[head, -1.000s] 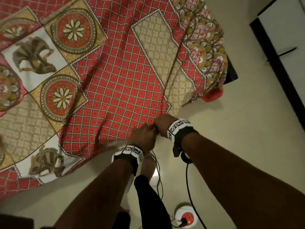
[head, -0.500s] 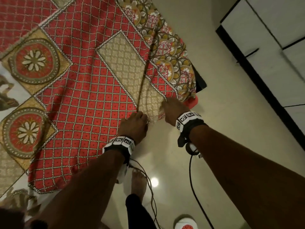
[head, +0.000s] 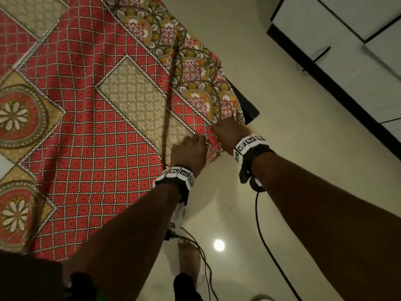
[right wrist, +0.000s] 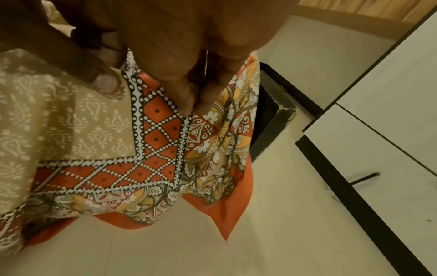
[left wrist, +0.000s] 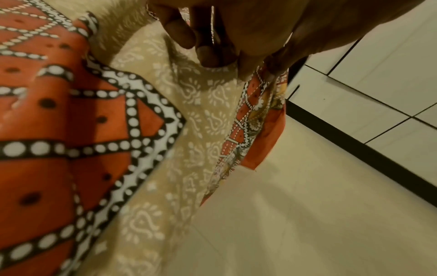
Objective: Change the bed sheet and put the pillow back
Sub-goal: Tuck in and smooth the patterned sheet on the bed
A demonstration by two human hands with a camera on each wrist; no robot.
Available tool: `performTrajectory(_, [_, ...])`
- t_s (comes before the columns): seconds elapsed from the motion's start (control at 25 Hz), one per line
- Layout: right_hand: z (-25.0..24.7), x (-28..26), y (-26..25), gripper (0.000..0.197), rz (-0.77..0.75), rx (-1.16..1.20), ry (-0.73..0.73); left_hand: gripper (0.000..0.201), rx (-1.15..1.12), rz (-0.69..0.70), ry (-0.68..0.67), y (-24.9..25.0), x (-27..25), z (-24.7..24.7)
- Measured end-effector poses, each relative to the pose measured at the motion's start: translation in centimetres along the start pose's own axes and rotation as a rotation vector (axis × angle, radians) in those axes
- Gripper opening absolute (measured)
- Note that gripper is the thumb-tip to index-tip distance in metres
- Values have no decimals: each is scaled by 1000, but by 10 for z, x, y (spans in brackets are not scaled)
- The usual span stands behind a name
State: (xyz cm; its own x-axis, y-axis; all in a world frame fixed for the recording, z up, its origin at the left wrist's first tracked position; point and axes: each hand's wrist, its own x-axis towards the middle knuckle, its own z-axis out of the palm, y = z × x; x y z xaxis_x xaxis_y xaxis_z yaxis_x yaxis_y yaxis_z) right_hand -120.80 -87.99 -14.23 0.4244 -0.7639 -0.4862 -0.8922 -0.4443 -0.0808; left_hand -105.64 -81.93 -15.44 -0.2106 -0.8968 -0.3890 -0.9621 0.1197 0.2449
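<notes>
While both hands work the near hem | left hand (head: 191, 152) pinches the bed sheet (head: 91, 127) edge, right hand (head: 227, 132) fingers curl into it by the corner | sheet lies spread over the bed, corner hanging toward the floor (head: 293, 148) | likely light, limp, wrinkle-prone; best taken at hem and corners

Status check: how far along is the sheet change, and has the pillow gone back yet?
Done: the patterned sheet is spread across the bed. In hand: the left hand and right hand pinch its edge near the corner, where the fabric hangs loose over the floor beside the dark bed frame. Left: dressing that corner and returning the pillow, which no view shows.
</notes>
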Motion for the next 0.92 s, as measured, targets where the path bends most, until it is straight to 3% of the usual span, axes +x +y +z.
performTrajectory(0.2, [-7, -52, 34, 30, 139, 7, -173, 28, -159, 180, -61, 69, -16, -1])
performTrajectory(0.36, [-19, -65, 35, 40, 177, -30, -161, 25, -233, 199, -2, 87, -21, -11])
performTrajectory(0.48, [-31, -59, 9, 43, 131, -69, -132, 32, -176, 142, 16, 60, -34, -22])
performTrajectory(0.64, [-46, -46, -54, 40, 44, -95, -120, 32, -137, 18, 52, -11, -72, -32])
performTrajectory(0.92, [-63, -24, -216, 46, -127, -178, -137, 37, -164, -230, 83, -150, -191, -36])
